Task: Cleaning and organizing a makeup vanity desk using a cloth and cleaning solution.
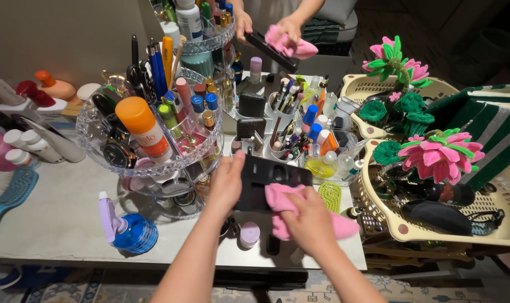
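Left hand [226, 188] grips black case [272, 180] over table [58, 219] | right hand [311, 221] presses pink cloth [283, 205] on it | clear rack [154, 163] holds bottles, pens | basket [403, 230] holds flowers [440, 154]

a clear tiered cosmetics organizer [154, 163] stands on the pale surface [53, 219], packed with pens, tubes and an orange-capped bottle [143, 126]. a blue spray bottle [129, 230] lies before it, a teal hairbrush [11, 196] at far left. on the right, a cream basket [490, 235] holds pink and green pipe-cleaner flowers [440, 154].
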